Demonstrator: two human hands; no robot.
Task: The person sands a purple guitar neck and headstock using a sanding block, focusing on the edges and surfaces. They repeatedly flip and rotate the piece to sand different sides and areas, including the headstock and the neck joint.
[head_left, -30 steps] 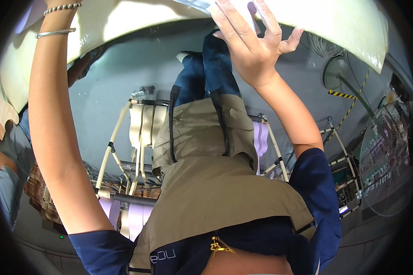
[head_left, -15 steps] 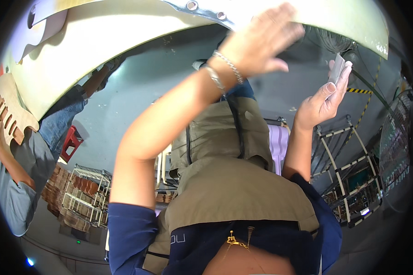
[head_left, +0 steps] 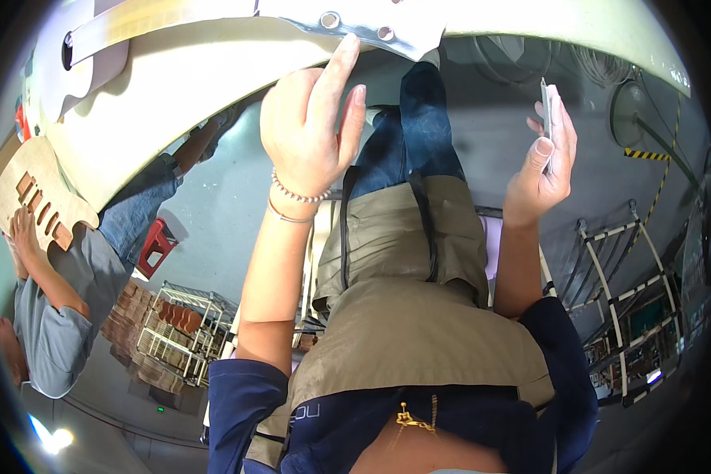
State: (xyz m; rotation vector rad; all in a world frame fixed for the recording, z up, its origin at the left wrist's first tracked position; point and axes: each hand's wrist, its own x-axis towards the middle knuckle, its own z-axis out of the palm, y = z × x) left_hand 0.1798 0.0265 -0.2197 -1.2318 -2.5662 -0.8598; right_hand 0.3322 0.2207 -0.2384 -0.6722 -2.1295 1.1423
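Observation:
My left hand (head_left: pixel 312 122) is raised with its index finger stretched out and the other fingers partly curled. It holds nothing. Its fingertip reaches the lower edge of a glossy dark-edged piece with round holes (head_left: pixel 355 31), which looks like a guitar headstock. A long pale neck-like strip (head_left: pixel 158 21) runs left from that piece, over the cream-coloured work surface (head_left: pixel 205 67). My right hand (head_left: pixel 551 162) is held up at the right, away from the headstock, its thumb and fingers closed on a thin flat grey pad (head_left: pixel 546 118).
At the left another person (head_left: pixel 71 300) holds a wooden guitar body (head_left: pixel 35 193). A red stool (head_left: pixel 158 246) stands on the floor near them. Racks (head_left: pixel 186 332) hold wooden parts behind. On the right are a tube-frame rack (head_left: pixel 624 300) and coiled hoses (head_left: pixel 600 67).
My left hand has moved left and down from a blurred, spread pose to a pointing one at the headstock's edge. My right hand, still holding the grey pad, has shifted slightly left.

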